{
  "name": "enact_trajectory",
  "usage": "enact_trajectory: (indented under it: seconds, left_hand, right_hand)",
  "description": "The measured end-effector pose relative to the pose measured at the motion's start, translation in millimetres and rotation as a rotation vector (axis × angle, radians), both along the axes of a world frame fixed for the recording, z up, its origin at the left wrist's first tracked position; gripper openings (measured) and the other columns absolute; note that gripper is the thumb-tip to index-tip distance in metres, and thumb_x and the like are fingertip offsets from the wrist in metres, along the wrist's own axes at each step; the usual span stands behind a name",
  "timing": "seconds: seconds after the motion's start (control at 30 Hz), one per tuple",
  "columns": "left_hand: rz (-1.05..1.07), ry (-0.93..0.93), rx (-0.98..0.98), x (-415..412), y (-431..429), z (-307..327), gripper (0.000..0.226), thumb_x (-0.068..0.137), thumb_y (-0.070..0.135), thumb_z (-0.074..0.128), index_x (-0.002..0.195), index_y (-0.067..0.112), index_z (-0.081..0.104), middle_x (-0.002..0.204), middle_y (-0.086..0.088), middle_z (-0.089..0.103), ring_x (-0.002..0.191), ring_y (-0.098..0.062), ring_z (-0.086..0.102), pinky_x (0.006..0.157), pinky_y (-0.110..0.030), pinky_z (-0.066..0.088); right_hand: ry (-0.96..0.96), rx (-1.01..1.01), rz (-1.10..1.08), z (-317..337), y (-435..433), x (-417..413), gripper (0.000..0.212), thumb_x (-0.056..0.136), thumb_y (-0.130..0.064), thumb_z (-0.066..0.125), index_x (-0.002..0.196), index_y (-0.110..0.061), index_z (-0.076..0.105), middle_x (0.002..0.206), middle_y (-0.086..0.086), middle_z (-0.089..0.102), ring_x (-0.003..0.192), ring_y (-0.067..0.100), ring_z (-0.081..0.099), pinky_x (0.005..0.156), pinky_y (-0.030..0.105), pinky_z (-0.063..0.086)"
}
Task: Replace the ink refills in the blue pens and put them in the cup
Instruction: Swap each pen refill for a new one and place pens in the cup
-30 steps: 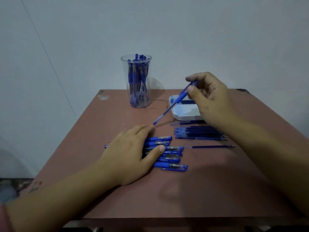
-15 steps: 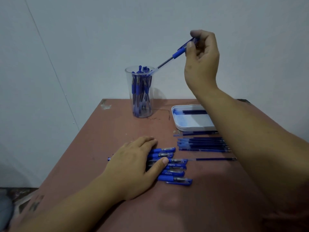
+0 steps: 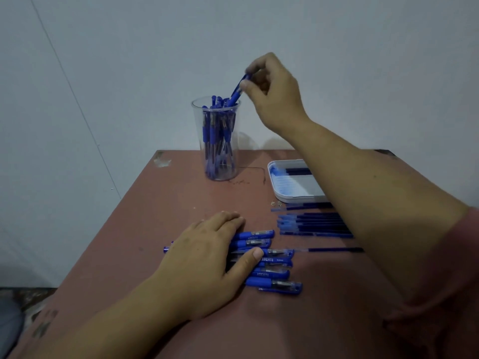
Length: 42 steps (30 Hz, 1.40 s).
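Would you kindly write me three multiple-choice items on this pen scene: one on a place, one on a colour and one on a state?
1. Where does the clear cup stand?
A. on the far side of the table, left of the white tray
B. at the near edge
C. inside the tray

2. What colour are the loose pens under the left hand?
A. red
B. blue
C. green

3. What is the right hand doing?
A. lying flat on the tray
B. pinching a pen whose lower end is at the cup's mouth
C. hanging empty

Answers:
1 A, the cup is by the far edge with the tray to its right.
2 B, their caps and grips are blue.
3 B, the fingers and thumb clasp the pen's upper end above the rim.
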<state>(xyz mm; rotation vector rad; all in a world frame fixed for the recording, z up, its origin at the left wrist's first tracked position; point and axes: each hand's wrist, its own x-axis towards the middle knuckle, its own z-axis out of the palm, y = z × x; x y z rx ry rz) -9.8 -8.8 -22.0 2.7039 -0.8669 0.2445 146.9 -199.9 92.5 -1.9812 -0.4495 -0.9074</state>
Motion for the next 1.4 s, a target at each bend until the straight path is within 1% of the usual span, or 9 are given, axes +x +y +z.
enact_trajectory:
  seconds: [0.1,0.23,0.33,0.4,0.53,0.73,0.93,1.17,1.4]
  left_hand:
    - [-0.003,-0.003,0.008,-0.4,0.0,0.6,0.09,0.078,0.078,0.001,0.152,0.036,0.026,0.154,0.024,0.026,0.135,0.005,0.03,0.106,-0.01,0.014]
    - [-0.003,-0.013,0.015,-0.3,-0.8,1.1,0.089,0.078,0.078,0.0,0.153,0.036,0.025,0.153,0.024,0.026,0.134,0.006,0.03,0.107,-0.011,0.015]
    - [-0.004,-0.011,0.006,-0.4,-1.2,0.6,0.089,0.079,0.078,0.002,0.152,0.034,0.028,0.153,0.023,0.029,0.134,0.005,0.031,0.105,-0.01,0.015]
    - [-0.006,-0.006,-0.002,-0.2,-1.2,0.5,0.089,0.08,0.077,0.004,0.152,0.033,0.03,0.153,0.022,0.031,0.134,0.004,0.032,0.106,-0.011,0.017]
    - [-0.007,-0.002,-0.007,0.4,-0.9,-0.3,0.088,0.081,0.077,0.007,0.151,0.031,0.033,0.152,0.02,0.033,0.133,0.003,0.034,0.109,-0.015,0.021]
    - [-0.027,0.002,-0.005,1.5,-1.5,1.5,0.085,0.083,0.073,0.009,0.148,0.027,0.039,0.149,0.015,0.039,0.132,-0.002,0.039,0.107,-0.018,0.026]
    - [-0.023,0.007,-0.005,0.8,-2.3,2.7,0.085,0.082,0.072,0.01,0.147,0.025,0.04,0.146,0.015,0.043,0.128,-0.002,0.042,0.103,-0.017,0.028]
    - [-0.006,0.033,-0.13,3.7,-0.9,4.1,0.072,0.088,0.066,0.025,0.144,0.024,0.045,0.127,0.012,0.055,0.112,-0.003,0.05,0.09,-0.015,0.034]
    - [-0.008,0.052,-0.164,5.9,-0.2,0.3,0.066,0.09,0.059,0.033,0.143,0.022,0.046,0.13,0.009,0.056,0.114,-0.003,0.049,0.092,-0.012,0.03]
  right_hand:
    - [-0.002,-0.198,0.0,-13.7,-0.9,-1.1,0.017,0.094,-0.025,0.059,0.106,-0.014,0.064,0.094,-0.009,0.061,0.085,0.002,0.055,0.079,0.013,0.043]
    - [0.087,-0.396,-0.041,-20.6,-4.5,-1.7,0.032,0.096,-0.042,0.051,0.118,-0.024,0.065,0.115,-0.003,0.051,0.112,0.016,0.04,0.1,0.031,0.035]
    - [0.112,-0.475,-0.085,-21.0,-3.7,-10.3,0.045,0.094,-0.05,0.044,0.132,-0.028,0.055,0.125,0.0,0.049,0.12,0.021,0.038,0.105,0.044,0.034]
    - [0.064,-0.467,-0.084,-19.7,-5.0,-26.6,0.05,0.093,-0.05,0.044,0.137,-0.027,0.049,0.127,-0.002,0.051,0.117,0.016,0.04,0.103,0.041,0.035]
    - [0.024,-0.558,0.027,-28.5,-18.4,-81.7,0.031,0.092,-0.035,0.057,0.119,-0.02,0.063,0.11,-0.012,0.057,0.1,0.0,0.04,0.095,0.018,0.029]
    - [0.377,-0.831,0.099,-65.6,-47.7,-147.1,0.02,0.087,-0.039,0.067,0.107,-0.037,0.069,0.108,-0.013,0.06,0.107,0.01,0.043,0.097,0.034,0.037]
    - [0.453,-0.845,0.111,-81.3,-41.4,-152.4,0.027,0.089,-0.042,0.062,0.115,-0.041,0.067,0.116,-0.015,0.054,0.107,0.007,0.035,0.099,0.03,0.033]
    - [0.384,-0.727,0.094,-88.0,-36.3,-147.9,0.009,0.092,-0.03,0.06,0.089,-0.027,0.067,0.101,-0.017,0.055,0.1,0.007,0.04,0.096,0.039,0.038]
    - [0.508,-0.737,0.167,-83.3,-36.9,-153.0,0.021,0.093,-0.04,0.057,0.113,-0.041,0.065,0.104,-0.027,0.049,0.105,0.002,0.036,0.101,0.036,0.036]
